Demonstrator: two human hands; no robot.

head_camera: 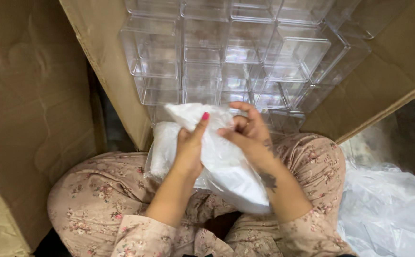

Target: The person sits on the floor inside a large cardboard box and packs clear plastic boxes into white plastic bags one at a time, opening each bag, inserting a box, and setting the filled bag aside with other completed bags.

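White plastic packet (pixel 226 166) rests across the person's lap, propped at a slant so its top edge meets both hands — left hand (pixel 188 147) pinches that edge, right hand (pixel 248 133) grips beside it. Clear boxes (pixel 226 57) sit stacked in the open carton (pixel 388 66) ahead.

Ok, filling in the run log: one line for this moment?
left hand: grips white plastic bag | right hand: pinches bag top | clear plastic boxes ahead

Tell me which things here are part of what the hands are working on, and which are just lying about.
In hand:
- white plastic bag, held on the lap
- left hand, gripping its upper edge
- right hand, fingers pinching the bag's top

Lying about:
- clear plastic boxes, stacked in the open cardboard carton
- loose clear plastic sheeting, at the right
- second cardboard box, at the left
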